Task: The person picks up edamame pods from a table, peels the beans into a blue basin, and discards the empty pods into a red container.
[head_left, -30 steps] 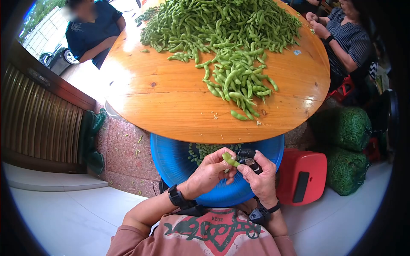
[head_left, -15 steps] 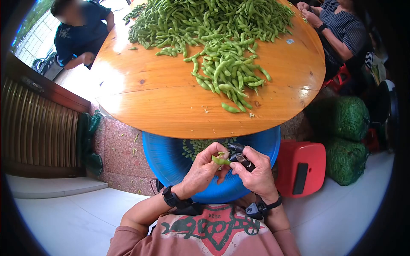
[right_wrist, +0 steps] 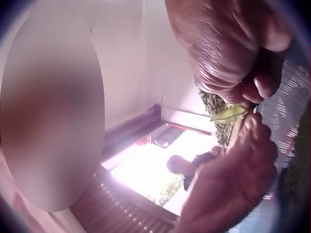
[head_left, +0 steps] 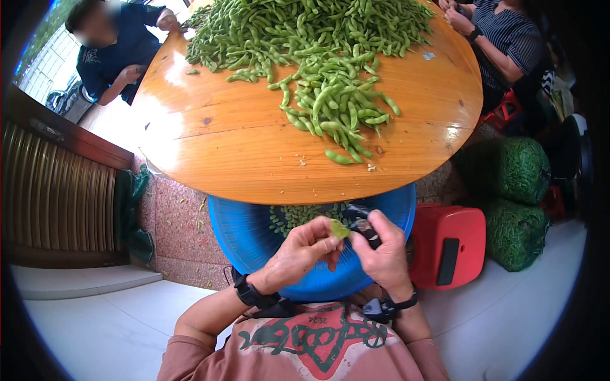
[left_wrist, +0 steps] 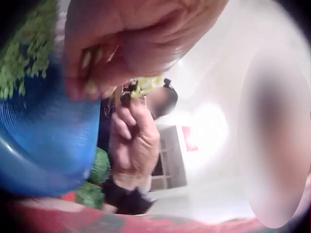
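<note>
In the head view a green soybean pod is held between the two hands over a blue basin. My left hand grips the pod's left side with curled fingers. Pale shelled beans show between its fingers in the left wrist view. My right hand, with black coverings on its fingers, pinches the pod from the other side. The right wrist view shows the pod sticking out flat from where both hands' fingertips meet. Shelled beans lie in the basin below.
A wooden table stands ahead, bearing a large heap of pods. A red stool and stacked green net sacks are at the right. One person sits far left, another far right.
The pod has turned from lying lengthwise to showing shorter and flatter between the fingers. The hands stay close together over the basin. The head view has shifted slightly; the person at left has raised an arm.
</note>
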A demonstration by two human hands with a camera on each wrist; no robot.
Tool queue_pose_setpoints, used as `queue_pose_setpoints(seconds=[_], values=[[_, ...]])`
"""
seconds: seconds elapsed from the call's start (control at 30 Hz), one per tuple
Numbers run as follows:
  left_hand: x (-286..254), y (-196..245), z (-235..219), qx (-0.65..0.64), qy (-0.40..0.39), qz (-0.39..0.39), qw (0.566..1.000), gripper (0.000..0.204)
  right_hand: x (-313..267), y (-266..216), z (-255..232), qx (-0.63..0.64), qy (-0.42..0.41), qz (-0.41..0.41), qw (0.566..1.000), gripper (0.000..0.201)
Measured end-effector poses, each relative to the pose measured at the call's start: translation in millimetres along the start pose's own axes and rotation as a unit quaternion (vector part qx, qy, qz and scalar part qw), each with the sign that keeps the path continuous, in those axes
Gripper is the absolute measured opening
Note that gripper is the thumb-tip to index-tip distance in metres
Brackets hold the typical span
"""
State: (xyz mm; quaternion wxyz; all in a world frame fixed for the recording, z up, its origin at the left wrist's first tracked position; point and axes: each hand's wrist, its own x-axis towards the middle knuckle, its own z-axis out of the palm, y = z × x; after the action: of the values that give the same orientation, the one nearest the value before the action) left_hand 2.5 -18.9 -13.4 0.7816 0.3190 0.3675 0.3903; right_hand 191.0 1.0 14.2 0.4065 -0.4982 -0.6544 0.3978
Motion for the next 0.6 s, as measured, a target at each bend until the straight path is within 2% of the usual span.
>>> queue_pose_setpoints(seconds=[0.03,0.07,0.1,0.13,0.17,0.2,0.27,0.33,0.37,0.4,0.47,0.53,0.6], values=[[-0.4,3.5,-3.6,0.107,-0.019,-0.01,0.994,0.012,-2.4,0.3,-14.9,-0.015,-0.003,0.014,1.0,0.014],[-0.9,7.8,-6.7,0.108,-0.019,-0.009,0.994,0.012,-4.9,0.3,-33.3,-0.03,-0.007,0.027,0.999,0.013],[-2.1,12.3,-9.4,0.321,-0.063,0.118,0.938,0.01,-7.7,-6.7,-53.5,-0.057,-0.008,0.028,0.998,0.013],[-1.8,20.9,-8.0,0.512,-0.101,0.237,0.819,0.007,-11.0,-14.1,-75.0,-0.085,-0.009,0.029,0.996,0.013],[-1.7,33.9,-3.3,0.482,-0.1,0.203,0.847,0.008,-16.9,-16.0,-98.2,-0.134,-0.021,0.051,0.989,0.013],[1.5,50.2,2.3,0.482,-0.098,0.205,0.846,0.008,-24.0,-13.7,-118.4,-0.184,-0.032,0.072,0.98,0.013],[13.3,78.1,7.7,0.58,-0.028,0.218,0.784,0.013,-36.3,-3.9,-142.1,-0.285,0.015,0.08,0.955,0.013],[38.2,92.3,11.0,0.606,0.093,0.299,0.731,0.019,-35.6,0.9,-146.5,-0.315,0.026,0.07,0.946,0.017],[50.5,99.0,9.3,0.642,0.115,0.297,0.697,0.022,-32.5,0.6,-141.0,-0.29,0.046,0.075,0.953,0.018],[60.6,100.8,5.3,0.642,0.116,0.298,0.696,0.022,-28.9,-0.8,-134.2,-0.265,0.065,0.08,0.959,0.018],[75.6,98.1,-3.9,0.681,0.106,0.32,0.65,0.022,-19.6,-5.1,-116.4,-0.255,0.051,0.05,0.964,0.011],[77.1,96.3,-4.0,0.68,0.108,0.329,0.646,0.02,-12.4,-0.6,-96.2,-0.207,0.031,0.012,0.978,0.006],[68.8,95.9,0.9,0.647,0.107,0.327,0.681,0.015,-10.5,3.6,-72.9,-0.049,0.017,0.109,0.993,0.009]])
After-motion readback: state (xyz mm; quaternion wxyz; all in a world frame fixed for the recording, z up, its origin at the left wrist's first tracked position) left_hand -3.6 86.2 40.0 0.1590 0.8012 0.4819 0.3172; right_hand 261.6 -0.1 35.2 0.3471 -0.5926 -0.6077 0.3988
